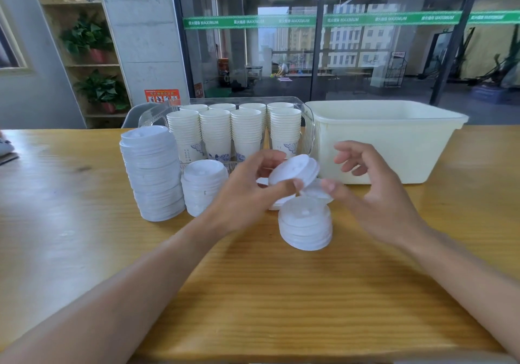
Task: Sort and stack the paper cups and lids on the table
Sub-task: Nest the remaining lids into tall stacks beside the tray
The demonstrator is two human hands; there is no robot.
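Pale wood grain runs across the table point(253, 293), before glass walls. The left hand point(247, 192) pinches a white lid point(294, 169); the right hand point(371, 194) hovers with fingers relaxed, holding nothing.

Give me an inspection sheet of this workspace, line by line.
Surface: wooden table, light grain.
Job's things: tall lid stack at left; shorter lid stack beside it; small lid stack nearest the person; paper cups nested in columns inside a clear tray.
Clutter: white plastic bin at right, contents hidden.
Hands: left hand pinches a single lid, tilted above the small stack; right hand beside it, fingers loosely curled, holding nothing.
Cables: nothing seen.
Surroundings: glass wall with green stripe; shelf with potted plants.
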